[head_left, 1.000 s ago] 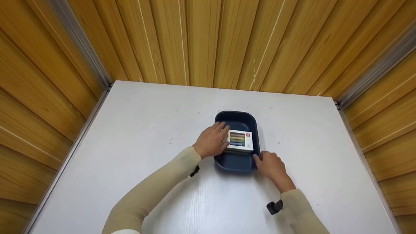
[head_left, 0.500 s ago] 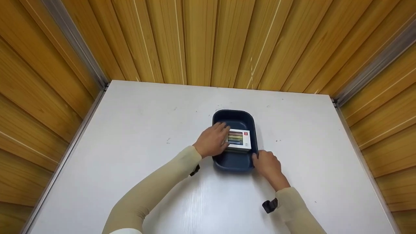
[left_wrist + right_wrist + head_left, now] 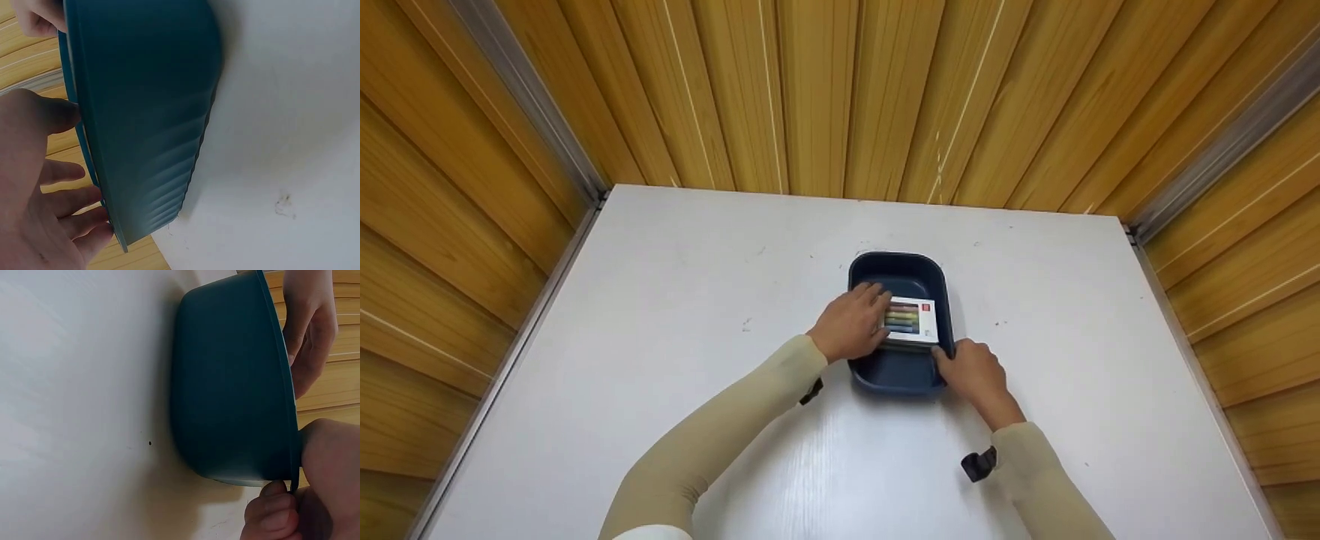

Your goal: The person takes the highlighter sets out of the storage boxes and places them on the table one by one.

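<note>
A dark blue plastic basin [image 3: 896, 386] with rounded corners stands on the white table. Inside it lies a white box [image 3: 926, 322] whose window shows a row of coloured sticks like crayons. My left hand [image 3: 851, 322] reaches over the basin's left rim and rests on the box's left part, fingers spread along its far edge and thumb on top. In the left wrist view those fingers [image 3: 79, 202] look fairly straight. With my right hand [image 3: 975, 375] I grip the basin's right rim near the front corner, thumb inside by the box, fingers curled beneath the rim outside [image 3: 273, 514].
The white table [image 3: 697, 262] spreads around the basin on all sides. Wood-patterned walls [image 3: 810, 97] rise behind and at both sides, with grey metal posts at the corners. Black wrist devices [image 3: 979, 465] sit on both sleeves.
The right thumb has slid slightly forward along the rim, up to the box's near corner. The whole view has shifted slightly. My left hand has kept its place on the box.
</note>
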`<action>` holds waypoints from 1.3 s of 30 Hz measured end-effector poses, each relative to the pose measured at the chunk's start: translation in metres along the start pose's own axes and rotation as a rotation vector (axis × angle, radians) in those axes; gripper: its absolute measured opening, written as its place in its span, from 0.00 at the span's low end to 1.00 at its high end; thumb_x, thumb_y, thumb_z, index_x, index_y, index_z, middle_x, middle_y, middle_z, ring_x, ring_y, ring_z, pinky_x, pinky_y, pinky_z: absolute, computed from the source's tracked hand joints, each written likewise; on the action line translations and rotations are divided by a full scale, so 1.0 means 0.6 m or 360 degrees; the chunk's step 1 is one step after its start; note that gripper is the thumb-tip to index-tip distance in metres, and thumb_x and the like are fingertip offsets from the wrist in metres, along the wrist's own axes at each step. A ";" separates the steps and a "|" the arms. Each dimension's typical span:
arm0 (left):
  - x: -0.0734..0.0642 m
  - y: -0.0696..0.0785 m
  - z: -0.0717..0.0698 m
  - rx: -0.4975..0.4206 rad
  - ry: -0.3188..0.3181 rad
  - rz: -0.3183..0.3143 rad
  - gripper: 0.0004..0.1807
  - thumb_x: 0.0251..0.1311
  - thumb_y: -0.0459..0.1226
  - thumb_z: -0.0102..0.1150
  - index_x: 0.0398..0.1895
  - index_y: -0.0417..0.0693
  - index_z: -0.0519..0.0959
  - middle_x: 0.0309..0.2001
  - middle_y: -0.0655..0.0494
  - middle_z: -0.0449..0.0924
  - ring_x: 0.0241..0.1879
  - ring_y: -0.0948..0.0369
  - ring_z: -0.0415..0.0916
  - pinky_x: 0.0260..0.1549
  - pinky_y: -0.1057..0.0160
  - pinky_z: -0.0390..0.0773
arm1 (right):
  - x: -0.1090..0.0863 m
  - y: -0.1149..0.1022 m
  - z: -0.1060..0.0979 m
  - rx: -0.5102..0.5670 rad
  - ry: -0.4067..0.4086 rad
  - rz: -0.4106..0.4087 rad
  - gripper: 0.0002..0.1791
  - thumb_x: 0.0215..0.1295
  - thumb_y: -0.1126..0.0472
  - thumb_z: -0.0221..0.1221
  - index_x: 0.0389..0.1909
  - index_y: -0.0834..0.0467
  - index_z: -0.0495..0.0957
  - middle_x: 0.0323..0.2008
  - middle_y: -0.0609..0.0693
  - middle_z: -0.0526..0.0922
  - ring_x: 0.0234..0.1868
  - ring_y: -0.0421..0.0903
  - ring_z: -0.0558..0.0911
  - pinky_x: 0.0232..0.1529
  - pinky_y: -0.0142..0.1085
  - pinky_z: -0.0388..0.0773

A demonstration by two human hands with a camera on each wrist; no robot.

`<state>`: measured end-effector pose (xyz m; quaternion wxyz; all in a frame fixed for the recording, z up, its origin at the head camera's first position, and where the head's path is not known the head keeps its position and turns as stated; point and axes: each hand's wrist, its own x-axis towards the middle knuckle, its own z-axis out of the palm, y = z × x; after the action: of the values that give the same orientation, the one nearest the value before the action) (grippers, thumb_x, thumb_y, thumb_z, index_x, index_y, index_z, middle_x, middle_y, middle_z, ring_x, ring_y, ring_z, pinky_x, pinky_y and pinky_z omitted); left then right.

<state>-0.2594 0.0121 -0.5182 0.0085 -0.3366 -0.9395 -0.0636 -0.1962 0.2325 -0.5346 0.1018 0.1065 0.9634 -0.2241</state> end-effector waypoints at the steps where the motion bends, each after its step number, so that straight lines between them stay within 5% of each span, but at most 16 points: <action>1: 0.001 0.000 0.000 0.0002 -0.0005 -0.0001 0.33 0.67 0.51 0.51 0.71 0.46 0.63 0.69 0.45 0.66 0.69 0.50 0.64 0.68 0.55 0.64 | 0.001 0.000 0.000 0.0000 0.0001 0.0001 0.24 0.68 0.45 0.52 0.33 0.65 0.78 0.25 0.56 0.80 0.24 0.48 0.76 0.22 0.37 0.67; 9: 0.006 0.002 0.005 0.0046 -0.0025 0.0022 0.33 0.67 0.51 0.50 0.71 0.46 0.62 0.68 0.45 0.66 0.68 0.51 0.65 0.66 0.56 0.67 | 0.008 -0.001 0.000 -0.0033 -0.0004 -0.0031 0.19 0.68 0.52 0.49 0.26 0.62 0.76 0.24 0.56 0.80 0.24 0.49 0.76 0.22 0.38 0.67; 20: 0.012 0.002 0.010 0.0044 -0.0036 0.0054 0.33 0.67 0.51 0.50 0.71 0.46 0.63 0.68 0.45 0.67 0.67 0.51 0.66 0.66 0.56 0.68 | 0.017 0.001 -0.005 0.0016 -0.0103 0.0003 0.27 0.66 0.44 0.53 0.38 0.68 0.77 0.27 0.56 0.79 0.26 0.48 0.76 0.24 0.37 0.68; 30: 0.018 0.006 0.015 0.0029 -0.0115 0.0035 0.33 0.67 0.52 0.49 0.72 0.47 0.62 0.69 0.46 0.65 0.69 0.51 0.64 0.67 0.55 0.66 | 0.019 0.002 -0.005 0.0030 -0.0152 0.0009 0.17 0.63 0.53 0.50 0.32 0.64 0.75 0.25 0.55 0.78 0.24 0.49 0.75 0.22 0.37 0.67; 39: 0.024 0.007 0.022 0.0042 -0.0111 0.0103 0.33 0.65 0.54 0.51 0.70 0.49 0.63 0.68 0.46 0.66 0.67 0.51 0.66 0.64 0.54 0.69 | 0.019 -0.003 0.000 0.0068 -0.0144 0.0033 0.19 0.65 0.54 0.47 0.37 0.67 0.77 0.30 0.57 0.80 0.28 0.50 0.76 0.25 0.38 0.68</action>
<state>-0.2676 0.0261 -0.5297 -0.0178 -0.3686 -0.9286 -0.0392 -0.2077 0.2326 -0.5367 0.1451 0.1085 0.9516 -0.2482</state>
